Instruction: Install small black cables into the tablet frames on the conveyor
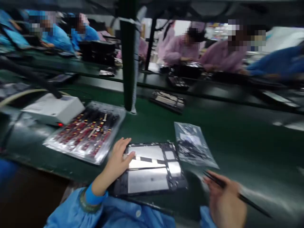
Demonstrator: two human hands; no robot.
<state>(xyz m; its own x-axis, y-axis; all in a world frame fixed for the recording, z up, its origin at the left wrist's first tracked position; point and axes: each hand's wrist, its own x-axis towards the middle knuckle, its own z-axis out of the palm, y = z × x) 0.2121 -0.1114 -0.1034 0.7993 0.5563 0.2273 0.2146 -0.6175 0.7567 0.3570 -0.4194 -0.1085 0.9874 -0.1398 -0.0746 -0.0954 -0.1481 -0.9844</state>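
Note:
An opened tablet chassis with silver panels and a black frame lies on the green bench in front of me. My left hand rests flat on its left edge, fingers stretched out. My right hand, at the lower right beside the chassis, is closed round black tweezers whose tips point toward the chassis. A clear plastic bag of small dark parts lies just right of the chassis.
A clear tray of red and black small parts sits to the left, beside a white box with a red light. A green post stands behind. More chassis lie on the belt. Several people work across the bench.

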